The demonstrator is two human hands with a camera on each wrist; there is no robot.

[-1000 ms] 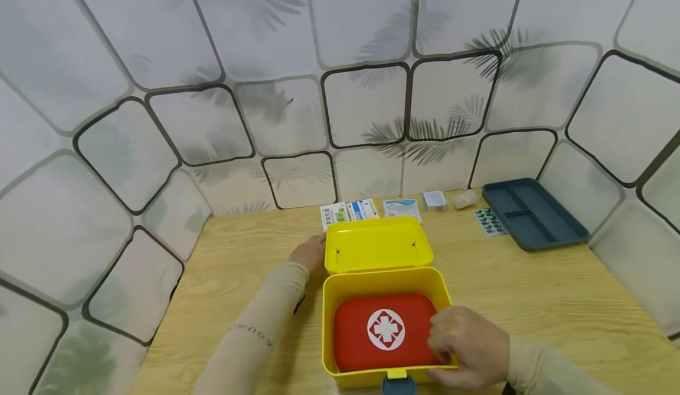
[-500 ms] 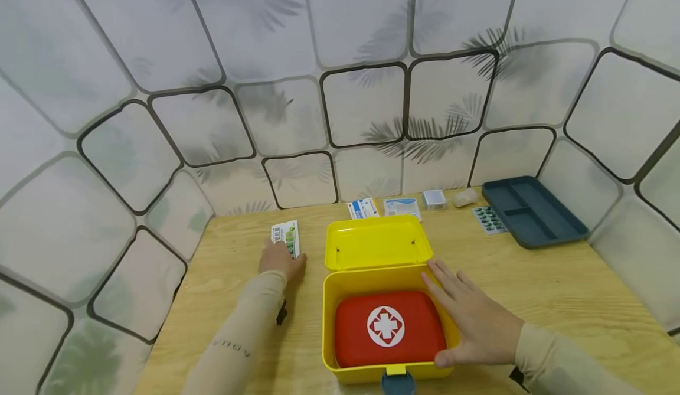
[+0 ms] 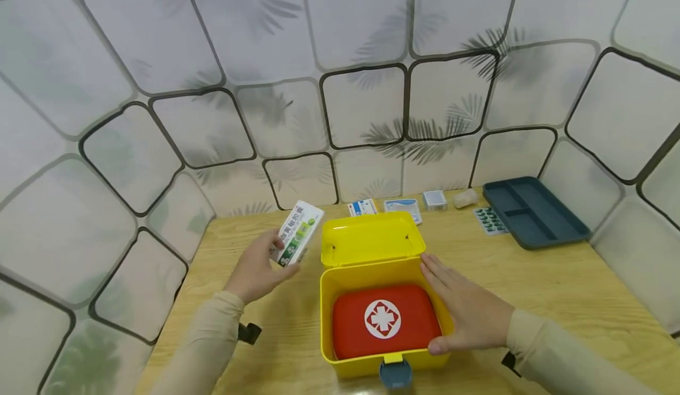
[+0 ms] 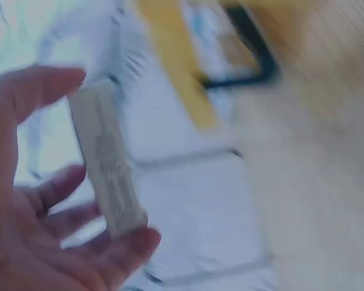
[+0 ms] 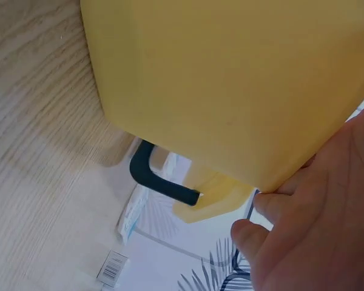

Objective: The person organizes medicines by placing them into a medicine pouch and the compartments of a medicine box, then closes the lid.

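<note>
My left hand (image 3: pixel 257 274) holds a white and green medicine box (image 3: pixel 303 229) above the table, left of the yellow first-aid box (image 3: pixel 356 370). In the left wrist view, thumb and fingers grip the ends of the medicine box (image 4: pixel 109 157), its narrow side facing the camera. My right hand (image 3: pixel 470 312) lies along the right side of the yellow box, fingers extended, thumb near the front corner. The yellow wall (image 5: pixel 212 79) fills much of the right wrist view. Inside sits a red case (image 3: pixel 347 318) with a white cross. The yellow lid (image 3: pixel 372 238) is folded back.
Along the back lie a blue and white medicine box (image 3: pixel 362 207), a flat white packet (image 3: pixel 404 208), a small white box (image 3: pixel 435 200) and a pale roll (image 3: pixel 465 198). A blister pack (image 3: pixel 490 222) is beside the blue-grey divided tray (image 3: pixel 547 229), near the right wall.
My left hand took the medicine box from behind the lid, moved it left over the table, then raised it. My right hand went from curled over the rim to straightened along the side.
</note>
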